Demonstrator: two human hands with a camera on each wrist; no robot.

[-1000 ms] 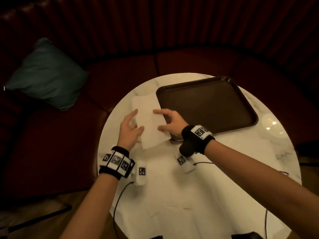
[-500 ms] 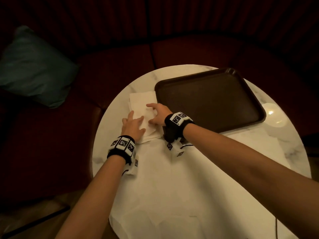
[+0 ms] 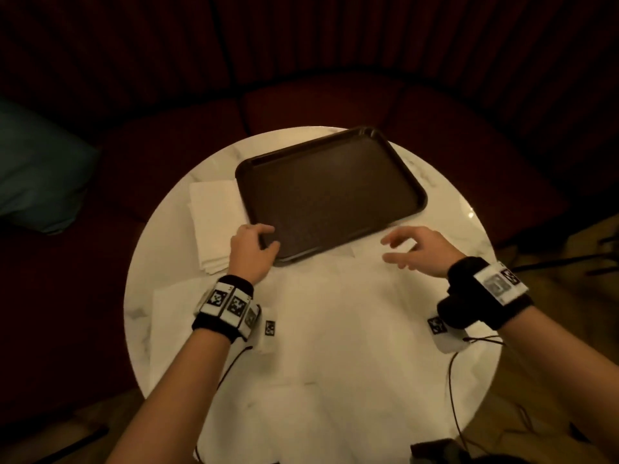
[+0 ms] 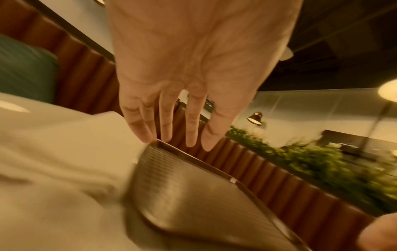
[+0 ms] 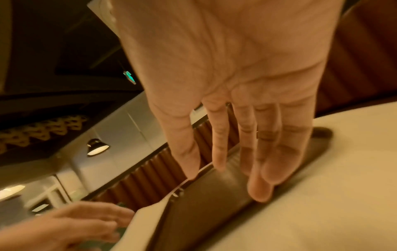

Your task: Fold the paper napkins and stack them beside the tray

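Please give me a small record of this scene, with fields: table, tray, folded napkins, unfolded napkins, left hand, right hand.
table: round, white marble
tray: dark brown, nothing on it, far side of table
folded napkins: white stack, beside tray's left edge
unfolded napkins: spread flat on near part of table
left hand: over tray's near left corner, holds nothing
right hand: open, above table near tray, holds nothing

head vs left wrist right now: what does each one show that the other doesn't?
Head only: the whole round table, the folded napkin stack left of the tray, unfolded napkins near the person, the right hand open above the table, both wristbands.

Left wrist only: the left palm from below with fingers straight, a hanging lamp, green plants.

Both: the left hand at the brown tray's near-left corner, and the red ribbed bench.
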